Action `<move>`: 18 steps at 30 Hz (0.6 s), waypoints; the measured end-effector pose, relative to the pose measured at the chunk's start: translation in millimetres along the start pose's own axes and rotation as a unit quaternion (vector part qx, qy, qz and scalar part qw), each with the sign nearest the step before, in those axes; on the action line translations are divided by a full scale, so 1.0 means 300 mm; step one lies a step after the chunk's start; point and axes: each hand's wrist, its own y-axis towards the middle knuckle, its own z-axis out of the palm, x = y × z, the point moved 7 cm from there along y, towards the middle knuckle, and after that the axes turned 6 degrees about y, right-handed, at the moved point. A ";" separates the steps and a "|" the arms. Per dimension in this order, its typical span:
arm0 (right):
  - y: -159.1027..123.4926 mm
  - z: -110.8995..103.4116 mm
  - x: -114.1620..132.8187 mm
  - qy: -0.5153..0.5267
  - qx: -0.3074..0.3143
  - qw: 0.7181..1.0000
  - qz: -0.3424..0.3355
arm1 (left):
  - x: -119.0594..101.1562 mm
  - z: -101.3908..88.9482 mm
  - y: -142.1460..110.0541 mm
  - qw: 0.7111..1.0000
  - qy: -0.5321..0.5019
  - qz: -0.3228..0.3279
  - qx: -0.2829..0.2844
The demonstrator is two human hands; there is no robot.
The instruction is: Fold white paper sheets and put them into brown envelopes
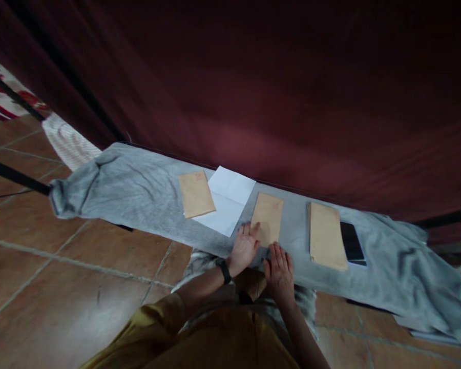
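In front of me a brown paper envelope (pixel 269 212) lies flat on the grey cloth. My left hand (pixel 246 247) rests at its lower left edge, fingers stretched out and the thumb lying on the paper. At the bottom edge, my right hand (pixel 279 269) lies with its fingers extended, fingertips touching or very close to the envelope. To the left is a sheet of white paper (pixel 232 192) with a crease across it. Another brown envelope (pixel 196 193) overlaps that sheet's left side. On the right sits a stack of brown envelopes (pixel 327 236).
A dark-screened phone (pixel 352 243) lies partly under the stack's right side. Grey cloth (pixel 138 179) covers the long narrow surface, bunched at both ends. A dark red curtain (pixel 230 138) hangs along its far edge. Tiled floor (pixel 80 287) shows below.
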 end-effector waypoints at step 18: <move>0.126 -0.083 -0.099 0.221 -0.069 0.944 0.235 | -0.077 0.005 0.068 0.884 -0.458 -0.051 0.072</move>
